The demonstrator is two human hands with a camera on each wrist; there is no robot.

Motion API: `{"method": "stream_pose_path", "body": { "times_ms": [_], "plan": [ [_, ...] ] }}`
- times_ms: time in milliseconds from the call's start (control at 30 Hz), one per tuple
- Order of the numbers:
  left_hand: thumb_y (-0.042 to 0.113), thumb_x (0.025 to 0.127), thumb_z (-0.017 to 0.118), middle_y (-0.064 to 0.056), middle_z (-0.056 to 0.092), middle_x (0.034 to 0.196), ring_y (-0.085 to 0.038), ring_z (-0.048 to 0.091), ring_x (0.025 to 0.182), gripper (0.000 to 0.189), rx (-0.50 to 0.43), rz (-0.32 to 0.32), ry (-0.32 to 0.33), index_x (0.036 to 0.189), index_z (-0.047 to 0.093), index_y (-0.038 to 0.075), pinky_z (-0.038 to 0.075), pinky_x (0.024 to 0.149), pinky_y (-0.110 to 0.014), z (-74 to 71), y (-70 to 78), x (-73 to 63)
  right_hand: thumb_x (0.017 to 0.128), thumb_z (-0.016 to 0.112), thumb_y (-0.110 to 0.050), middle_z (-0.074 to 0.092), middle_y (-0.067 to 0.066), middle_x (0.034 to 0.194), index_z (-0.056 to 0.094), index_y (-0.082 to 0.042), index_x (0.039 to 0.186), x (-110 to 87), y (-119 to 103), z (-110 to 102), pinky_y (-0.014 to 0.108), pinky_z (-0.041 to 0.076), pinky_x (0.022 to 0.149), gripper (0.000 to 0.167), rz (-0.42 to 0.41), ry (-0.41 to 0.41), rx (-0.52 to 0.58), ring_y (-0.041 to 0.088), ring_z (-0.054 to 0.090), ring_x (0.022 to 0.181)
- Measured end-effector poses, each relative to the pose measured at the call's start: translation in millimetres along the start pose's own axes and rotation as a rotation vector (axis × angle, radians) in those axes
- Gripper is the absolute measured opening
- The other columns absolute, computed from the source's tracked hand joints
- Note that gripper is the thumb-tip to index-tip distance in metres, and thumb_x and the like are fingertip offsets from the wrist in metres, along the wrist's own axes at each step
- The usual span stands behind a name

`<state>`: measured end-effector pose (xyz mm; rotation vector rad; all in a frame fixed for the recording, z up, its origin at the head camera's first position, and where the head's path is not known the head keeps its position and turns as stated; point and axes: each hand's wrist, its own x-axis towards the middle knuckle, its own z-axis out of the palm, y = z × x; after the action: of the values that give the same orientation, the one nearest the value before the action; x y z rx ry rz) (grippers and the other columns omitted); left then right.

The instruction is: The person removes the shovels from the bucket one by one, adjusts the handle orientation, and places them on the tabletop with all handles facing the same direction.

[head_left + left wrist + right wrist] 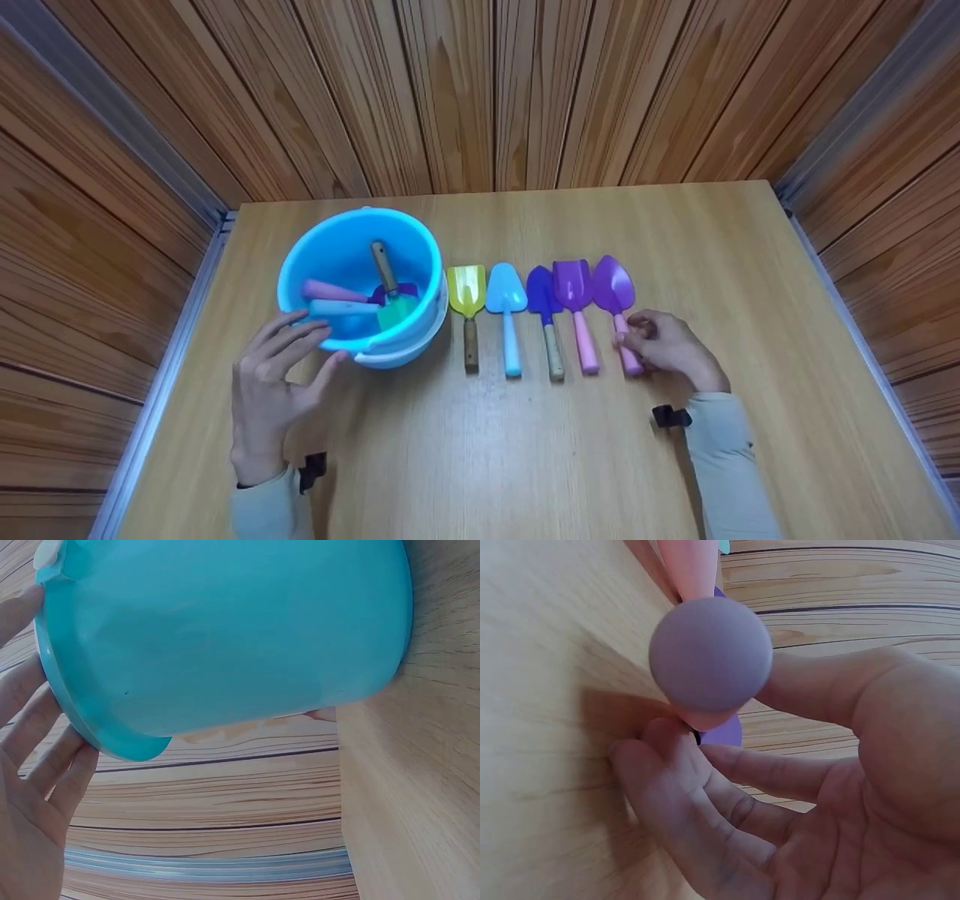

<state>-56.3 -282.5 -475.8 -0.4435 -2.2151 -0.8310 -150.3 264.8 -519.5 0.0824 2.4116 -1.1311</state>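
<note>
A blue bucket (360, 232) stands at the left of the table with several toy shovels lying inside, among them one with a green blade (397, 312). My left hand (277, 382) touches the bucket's near-left rim with extended, spread fingers (71, 769). At the right end of a row of toy shovels lies a purple spade with a pink handle (613, 281). Thumb and fingers of my right hand (667, 346) pinch that handle, low over the table. Its rounded handle end (710, 652) fills the middle of the right wrist view and hides part of the grip.
Left of the held spade lie a purple square shovel (573, 285), a dark blue trowel (541, 289), a light blue trowel (506, 289) and a yellow shovel (467, 289). The bucket's pale handle (397, 354) hangs at its near right side. Wooden panels (465, 97) wall the table.
</note>
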Motion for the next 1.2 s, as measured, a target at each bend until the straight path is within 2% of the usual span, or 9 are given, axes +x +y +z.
{"method": "stream_pose_path", "body": {
  "times_ms": [200,333,433,567,700,967,1100,1200],
  "plan": [
    [0.016,0.072,0.098,-0.004,0.081,0.121,-0.032,0.071,0.127,0.05,0.006,0.001,-0.007,0.12,0.083,0.014,0.048,0.115,-0.025,2.6,1.7,-3.1,0.107,0.066,-0.039,0.064,0.018,0.121,0.046,0.002,0.154,-6.3,-5.5,-3.7,0.035,0.059,0.078,0.065,0.039,0.027,-0.06,0.025,0.064,0.096],
    [0.016,0.071,0.099,-0.004,0.081,0.119,-0.03,0.071,0.126,0.05,0.013,-0.008,-0.01,0.118,0.084,0.013,0.047,0.113,-0.022,2.1,2.7,-6.3,0.107,0.065,-0.039,0.063,0.025,0.133,0.044,0.002,0.157,-11.3,-15.8,-5.7,0.052,0.059,0.095,0.068,0.054,0.047,-0.14,0.035,0.064,0.111],
    [0.017,0.07,0.099,-0.003,0.082,0.119,-0.028,0.072,0.125,0.049,0.015,-0.011,-0.009,0.117,0.084,0.013,0.047,0.111,-0.02,1.2,2.5,-5.2,0.107,0.065,-0.035,0.06,0.029,0.14,0.043,0.002,0.158,-11.4,-30.6,-10.4,0.061,0.055,0.102,0.066,0.033,0.066,-0.175,0.041,0.062,0.119],
    [0.017,0.071,0.098,-0.006,0.081,0.119,-0.029,0.072,0.125,0.049,0.012,0.017,-0.012,0.118,0.084,0.013,0.048,0.111,-0.021,1.1,1.1,-1.7,0.108,0.064,-0.028,0.061,0.027,0.138,0.043,0.0,0.158,-6.1,-64.5,-20.7,0.058,0.058,0.101,0.061,-0.023,0.08,-0.204,0.041,0.064,0.119],
    [0.016,0.071,0.098,-0.007,0.082,0.118,-0.029,0.072,0.125,0.049,0.011,0.025,0.0,0.118,0.084,0.013,0.048,0.112,-0.021,-0.8,-0.9,1.2,0.109,0.063,-0.029,0.061,0.023,0.14,0.046,-0.003,0.157,3.9,-112.0,-19.1,0.053,0.061,0.098,0.057,-0.149,0.112,-0.27,0.039,0.067,0.12],
    [0.015,0.071,0.099,-0.004,0.081,0.12,-0.028,0.072,0.126,0.05,0.018,0.003,-0.001,0.118,0.084,0.014,0.047,0.113,-0.021,-8.2,-2.1,2.1,0.108,0.065,-0.032,0.056,0.02,0.155,0.054,-0.004,0.153,13.3,-208.8,23.2,0.056,0.055,0.109,0.054,-0.428,0.131,-0.45,0.04,0.06,0.138],
    [0.016,0.073,0.099,-0.002,0.081,0.122,-0.028,0.071,0.129,0.049,0.023,-0.016,-0.013,0.119,0.084,0.015,0.046,0.114,-0.021,-5.0,0.2,1.3,0.109,0.063,-0.035,0.056,0.021,0.154,0.057,-0.004,0.15,24.0,-244.3,45.1,0.056,0.055,0.11,0.052,-0.538,0.153,-0.548,0.041,0.058,0.138],
    [0.015,0.073,0.099,-0.004,0.081,0.122,-0.029,0.07,0.13,0.049,0.022,-0.019,-0.018,0.12,0.083,0.015,0.045,0.114,-0.021,-2.7,3.3,-2.3,0.109,0.063,-0.035,0.06,0.019,0.148,0.058,-0.006,0.149,30.7,-261.5,68.5,0.052,0.057,0.107,0.05,-0.639,0.144,-0.565,0.037,0.061,0.133]
  ]
}}
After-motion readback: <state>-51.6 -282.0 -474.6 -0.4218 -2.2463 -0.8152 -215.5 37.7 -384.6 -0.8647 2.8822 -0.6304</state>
